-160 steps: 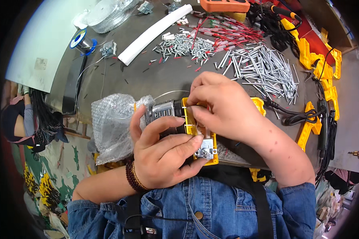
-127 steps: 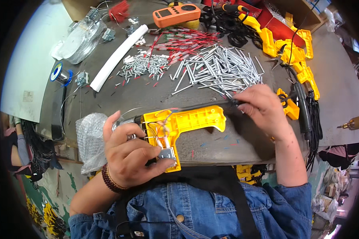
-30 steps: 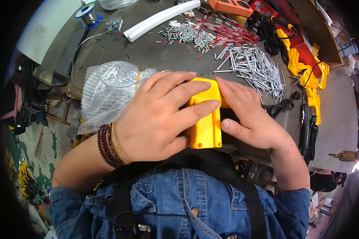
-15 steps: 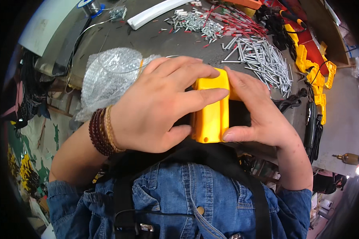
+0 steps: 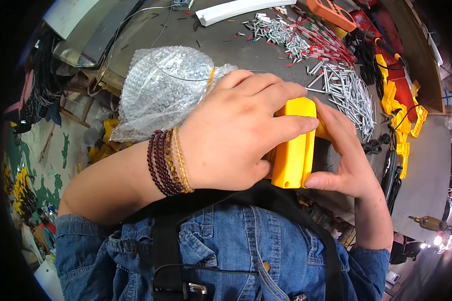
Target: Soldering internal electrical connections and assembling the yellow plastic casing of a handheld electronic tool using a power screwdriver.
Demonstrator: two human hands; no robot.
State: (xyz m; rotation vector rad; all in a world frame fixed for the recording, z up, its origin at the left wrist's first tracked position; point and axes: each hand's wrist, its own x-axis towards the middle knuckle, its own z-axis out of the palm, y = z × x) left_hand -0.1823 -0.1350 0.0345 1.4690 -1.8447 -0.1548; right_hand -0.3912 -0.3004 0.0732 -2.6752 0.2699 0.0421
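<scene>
A boxy yellow plastic casing [image 5: 295, 155] stands lengthwise between my two hands, close in front of my denim clothing. My left hand [image 5: 236, 133], with beaded bracelets at the wrist, reaches over it from the left. Its index finger lies across the upper face, and the thumb presses at the left side, partly hidden. My right hand [image 5: 347, 160] closes on the casing from the right, thumb at the near lower corner and fingers along the far side. Hidden from view is the casing's underside.
Clear bubble wrap [image 5: 166, 85] lies left of my hands. Beyond them are heaps of silver metal pins [image 5: 349, 95] and red-wired parts [image 5: 331, 47]. A white strip [image 5: 243, 11] and an orange device [image 5: 334, 14] sit farther back. Yellow plastic pieces [image 5: 400, 113] line the right side.
The whole view has shifted, so the bench items sit farther right. Both hands and the yellow casing have moved right and slightly down in the picture, the grip much the same.
</scene>
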